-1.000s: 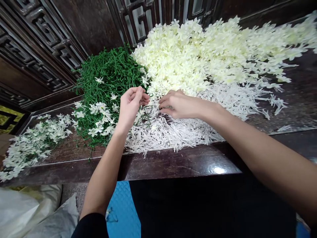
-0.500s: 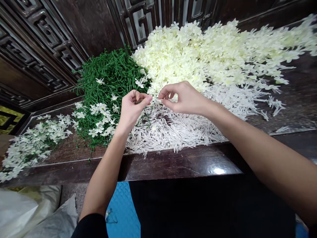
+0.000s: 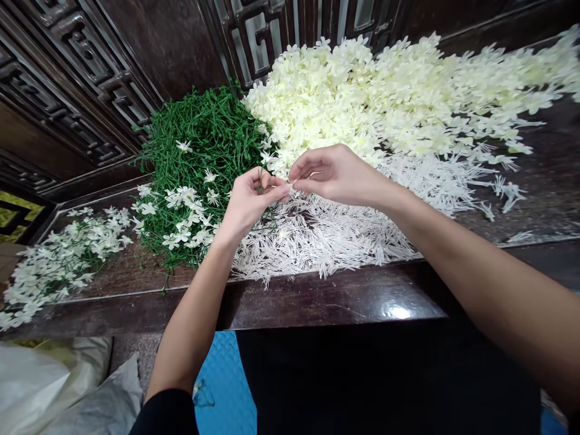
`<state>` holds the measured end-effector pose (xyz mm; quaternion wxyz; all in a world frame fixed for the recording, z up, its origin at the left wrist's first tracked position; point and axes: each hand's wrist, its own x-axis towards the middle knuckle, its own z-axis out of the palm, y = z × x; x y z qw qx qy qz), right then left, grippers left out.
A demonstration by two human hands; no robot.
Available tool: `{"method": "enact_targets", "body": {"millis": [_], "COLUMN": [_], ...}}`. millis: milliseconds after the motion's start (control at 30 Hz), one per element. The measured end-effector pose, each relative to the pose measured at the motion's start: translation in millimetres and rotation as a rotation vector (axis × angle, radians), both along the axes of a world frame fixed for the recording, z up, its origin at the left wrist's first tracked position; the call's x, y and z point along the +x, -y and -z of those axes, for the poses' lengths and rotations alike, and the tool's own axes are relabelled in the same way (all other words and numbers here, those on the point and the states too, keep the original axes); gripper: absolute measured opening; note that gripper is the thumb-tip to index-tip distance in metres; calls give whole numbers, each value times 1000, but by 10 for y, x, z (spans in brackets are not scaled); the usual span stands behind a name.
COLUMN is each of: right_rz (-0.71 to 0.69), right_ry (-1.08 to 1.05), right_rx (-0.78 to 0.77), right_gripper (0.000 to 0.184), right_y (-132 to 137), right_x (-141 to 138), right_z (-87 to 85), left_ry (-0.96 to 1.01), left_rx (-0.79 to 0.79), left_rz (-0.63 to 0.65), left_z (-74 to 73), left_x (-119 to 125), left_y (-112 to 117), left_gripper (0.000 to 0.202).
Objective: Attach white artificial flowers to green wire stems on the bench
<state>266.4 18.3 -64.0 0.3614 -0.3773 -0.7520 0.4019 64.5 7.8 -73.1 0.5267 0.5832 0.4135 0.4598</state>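
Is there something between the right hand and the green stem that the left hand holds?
Nothing visible. The right hand and left hand meet fingertip to fingertip at the stem.

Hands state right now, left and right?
Left hand: closed, pinching a thin green stem.
Right hand: closed, pinching a small white piece.

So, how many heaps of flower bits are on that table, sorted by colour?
Green stems heap: 1
Cream petals heap: 1
White spiky pieces heap: 1
Finished flowers on stems, far left: 1
Total: 4
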Motion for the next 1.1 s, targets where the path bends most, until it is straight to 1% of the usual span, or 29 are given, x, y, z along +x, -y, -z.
{"method": "enact_targets", "body": {"millis": [133, 267, 467, 567, 667, 867, 1000, 1100], "right_rz": [46, 105, 240, 281, 308, 303, 288, 303], "right_ry": [-61, -76, -152, -179, -192, -145, -183, -182], "right_rx": [45, 80, 74, 105, 126, 136, 153, 157], "right_gripper": [16, 16, 12, 9, 6, 5, 7, 9], "right_y": [-10, -1, 32, 59, 91, 118, 108, 105], "right_x": [-12, -20, -49, -95, -150, -196, -193, -177], "right_z": [7, -22, -64, -57, -28, 13, 11, -12], "left_ry": [22, 2, 64, 78, 83, 58, 63, 44], "left_rx": [2, 26, -34, -33, -13, -17, 28, 56], "left_rz": [-5, -31, -54, -33, -15, -50, -23, -40], "left_z": [13, 5, -5, 0, -5, -23, 0, 3], "left_x": [4, 13, 3, 1, 16, 44, 29, 23], "left_y": [-6, -8, -4, 0, 10, 25, 11, -1], "left_gripper": [47, 47, 47, 46, 49, 50, 49, 49]}}
